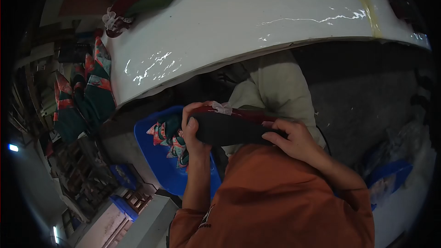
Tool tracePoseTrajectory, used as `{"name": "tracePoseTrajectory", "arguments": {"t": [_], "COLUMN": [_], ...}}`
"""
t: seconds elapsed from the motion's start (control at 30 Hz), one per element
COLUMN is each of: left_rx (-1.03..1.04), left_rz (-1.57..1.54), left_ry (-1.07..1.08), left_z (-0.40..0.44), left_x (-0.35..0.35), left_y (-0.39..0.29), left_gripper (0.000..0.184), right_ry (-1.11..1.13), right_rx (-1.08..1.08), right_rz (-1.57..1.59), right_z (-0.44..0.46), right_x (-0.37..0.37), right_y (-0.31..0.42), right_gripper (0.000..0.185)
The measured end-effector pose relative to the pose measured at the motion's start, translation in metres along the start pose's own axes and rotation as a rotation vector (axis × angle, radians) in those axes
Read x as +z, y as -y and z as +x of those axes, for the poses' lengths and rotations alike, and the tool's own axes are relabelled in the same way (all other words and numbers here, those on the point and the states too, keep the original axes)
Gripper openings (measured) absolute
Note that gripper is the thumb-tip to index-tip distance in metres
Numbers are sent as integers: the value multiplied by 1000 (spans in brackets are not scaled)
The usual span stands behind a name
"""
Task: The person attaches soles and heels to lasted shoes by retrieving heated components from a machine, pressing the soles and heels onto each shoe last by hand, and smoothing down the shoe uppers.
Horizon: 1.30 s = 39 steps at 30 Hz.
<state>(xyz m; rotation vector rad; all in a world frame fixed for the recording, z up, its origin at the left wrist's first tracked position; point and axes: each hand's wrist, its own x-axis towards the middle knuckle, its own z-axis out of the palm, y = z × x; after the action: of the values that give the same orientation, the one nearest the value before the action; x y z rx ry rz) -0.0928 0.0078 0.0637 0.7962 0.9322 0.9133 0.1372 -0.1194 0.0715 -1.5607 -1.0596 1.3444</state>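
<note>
Left hand [193, 133]: grip clamped on the shoe [225, 128], at one end
Right hand [296, 140]: grip clamped at the other end
Shoe: above the lap, dark sole facing up
Blue tub [172, 178]: beside the left forearm, holding patterned pieces [177, 146]

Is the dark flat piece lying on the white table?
No, the left hand and right hand hold the dark flat piece off the white table.
</note>
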Motion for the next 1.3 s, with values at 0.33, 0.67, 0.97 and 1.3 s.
{"name": "tracePoseTrajectory", "arguments": {"t": [0.33,0.67,0.97,1.3], "left_rx": [-22,-68,-417,-634], "left_rz": [-20,30,810,1172], "left_ry": [-64,-58,562,793], "left_z": [4,10,55,15], "left_x": [-10,-7,2,8], "left_y": [7,1,-81,-13], "left_gripper": [56,58,62,95], "right_ry": [-62,-89,-6,-185], "right_rx": [-3,-14,-39,-402], "right_rz": [-290,-345,-468,-589], "right_z": [15,28,39,72], "right_x": [-2,2,-2,5], "right_y": [-5,-12,-11,-6], "right_gripper": [30,33,39,46]}}
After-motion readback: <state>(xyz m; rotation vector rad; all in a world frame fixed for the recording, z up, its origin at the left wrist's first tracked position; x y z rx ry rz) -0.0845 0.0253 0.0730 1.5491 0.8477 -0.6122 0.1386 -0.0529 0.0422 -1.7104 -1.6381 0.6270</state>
